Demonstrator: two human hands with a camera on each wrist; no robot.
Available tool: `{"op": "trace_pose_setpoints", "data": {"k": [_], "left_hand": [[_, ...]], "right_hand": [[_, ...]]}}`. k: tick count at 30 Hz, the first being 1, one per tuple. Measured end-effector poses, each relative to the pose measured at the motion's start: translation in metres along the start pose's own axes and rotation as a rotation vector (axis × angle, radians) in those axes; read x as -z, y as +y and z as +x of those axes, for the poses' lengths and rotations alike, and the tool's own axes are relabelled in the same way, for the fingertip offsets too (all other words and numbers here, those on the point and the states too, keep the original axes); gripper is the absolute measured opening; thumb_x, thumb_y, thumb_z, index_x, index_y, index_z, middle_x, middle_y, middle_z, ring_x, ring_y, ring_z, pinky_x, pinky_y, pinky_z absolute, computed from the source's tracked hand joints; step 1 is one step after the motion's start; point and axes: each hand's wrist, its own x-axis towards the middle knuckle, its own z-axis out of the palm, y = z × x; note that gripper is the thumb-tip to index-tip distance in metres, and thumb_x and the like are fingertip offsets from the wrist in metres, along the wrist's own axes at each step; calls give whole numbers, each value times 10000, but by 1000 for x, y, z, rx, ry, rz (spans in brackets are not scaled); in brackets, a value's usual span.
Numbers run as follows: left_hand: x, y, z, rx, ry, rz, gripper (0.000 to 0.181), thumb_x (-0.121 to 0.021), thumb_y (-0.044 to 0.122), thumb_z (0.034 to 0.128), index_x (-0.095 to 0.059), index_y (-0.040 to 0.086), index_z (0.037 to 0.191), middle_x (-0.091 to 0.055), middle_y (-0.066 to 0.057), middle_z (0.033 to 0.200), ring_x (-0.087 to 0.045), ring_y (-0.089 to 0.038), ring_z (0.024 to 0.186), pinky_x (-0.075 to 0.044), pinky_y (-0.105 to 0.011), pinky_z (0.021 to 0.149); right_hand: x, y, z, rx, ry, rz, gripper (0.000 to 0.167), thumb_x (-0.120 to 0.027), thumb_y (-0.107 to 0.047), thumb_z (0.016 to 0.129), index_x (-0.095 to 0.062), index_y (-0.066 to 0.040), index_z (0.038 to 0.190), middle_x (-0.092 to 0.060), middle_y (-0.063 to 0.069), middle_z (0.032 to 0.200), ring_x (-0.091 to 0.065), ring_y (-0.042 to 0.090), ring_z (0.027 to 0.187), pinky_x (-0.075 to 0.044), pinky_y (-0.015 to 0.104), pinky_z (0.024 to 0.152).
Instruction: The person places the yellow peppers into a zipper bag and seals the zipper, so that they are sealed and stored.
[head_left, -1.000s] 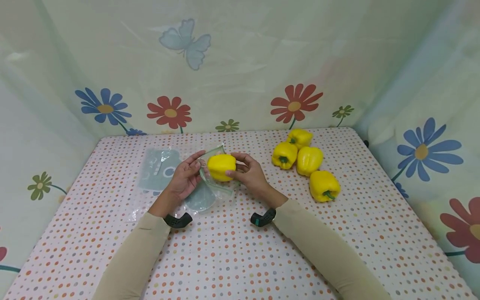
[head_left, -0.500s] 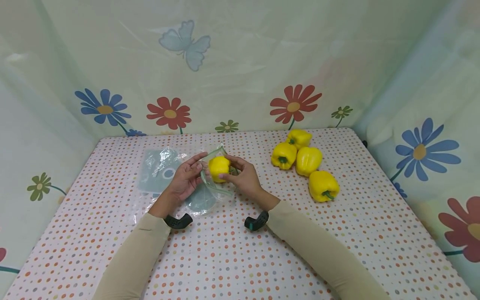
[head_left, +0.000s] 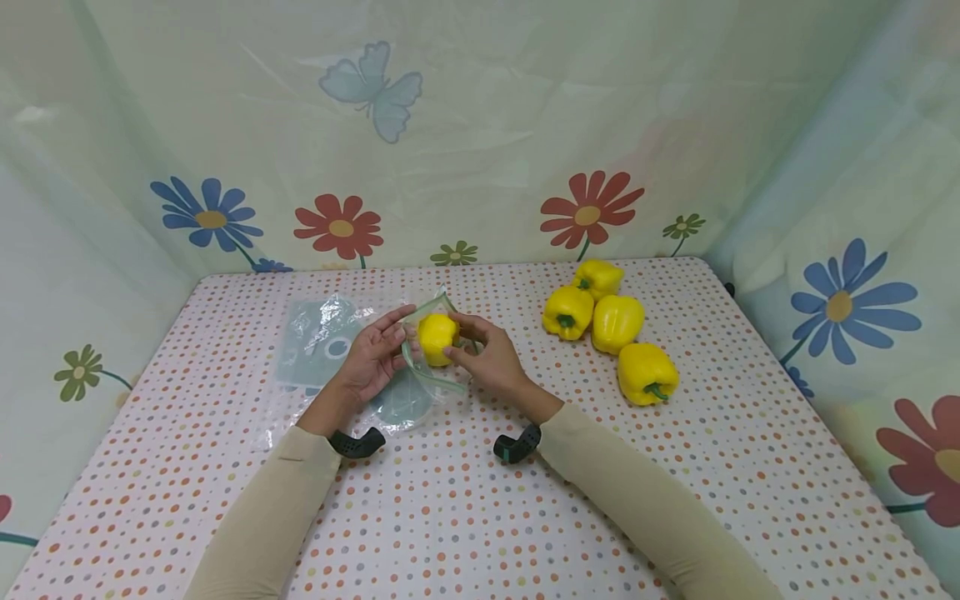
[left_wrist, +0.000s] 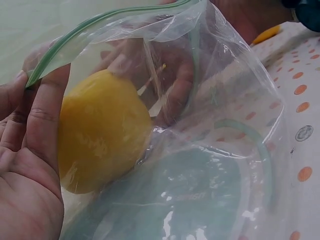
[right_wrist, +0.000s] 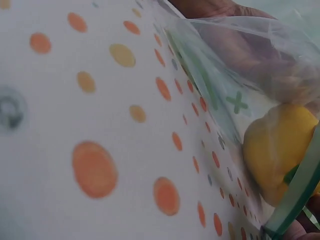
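Observation:
A yellow bell pepper point(head_left: 437, 339) sits at the mouth of a clear zip bag point(head_left: 403, 400) with a green rim and pale green print. My left hand point(head_left: 372, 358) pinches the bag's rim; in the left wrist view the green zip strip point(left_wrist: 95, 25) runs up from its fingertips. From the right, my right hand point(head_left: 491, 360) reaches into the opening and holds the pepper by its stem side. Seen through the film in the left wrist view, the pepper point(left_wrist: 102, 132) lies within the bag. Its green stem shows partly behind the rim in the right wrist view.
Several yellow bell peppers point(head_left: 617, 323) stand grouped on the right of the dotted tablecloth point(head_left: 450, 517). Another printed clear bag area point(head_left: 307, 342) lies flat at the left. A flowered curtain point(head_left: 480, 125) hangs behind and on both sides.
The pepper has turned and slipped deeper into the bag's mouth, with my right hand moving left along with it. My left hand stays at the rim.

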Motion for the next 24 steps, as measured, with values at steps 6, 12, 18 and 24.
{"op": "trace_pose_setpoints", "data": {"k": [6,12,18,24], "left_hand": [[0,0,0,0,-9,-6,399,-481,18,1016,-446,96,1405,-664,-28,1006,-698,-153,826,-593,-249,765],[0,-1,0,-9,-23,10,390,-486,19,1015,-452,99,1395,-665,-20,1008,-692,-137,819,-591,-240,758],[-1,0,-1,-13,-40,-3,367,-459,6,1021,-452,89,1378,-658,-22,993,-685,-131,808,-592,-231,745],[0,0,-1,-21,-61,-13,351,-442,5,1028,-472,96,1365,-652,-24,990,-683,-127,808,-592,-231,743]], "right_hand": [[-2,1,2,5,0,-28,573,-735,-210,889,-513,-124,1410,-511,43,1461,-546,261,1291,-488,393,1046],[-9,-4,7,33,12,-93,560,-741,-215,889,-531,-122,1399,-508,62,1468,-564,269,1286,-510,343,1007],[-15,-8,11,55,11,-88,536,-735,-200,895,-547,-121,1390,-492,90,1476,-563,303,1288,-530,366,975],[-17,-7,14,52,10,-101,531,-734,-206,896,-550,-128,1388,-490,87,1472,-569,310,1280,-544,363,952]]}}
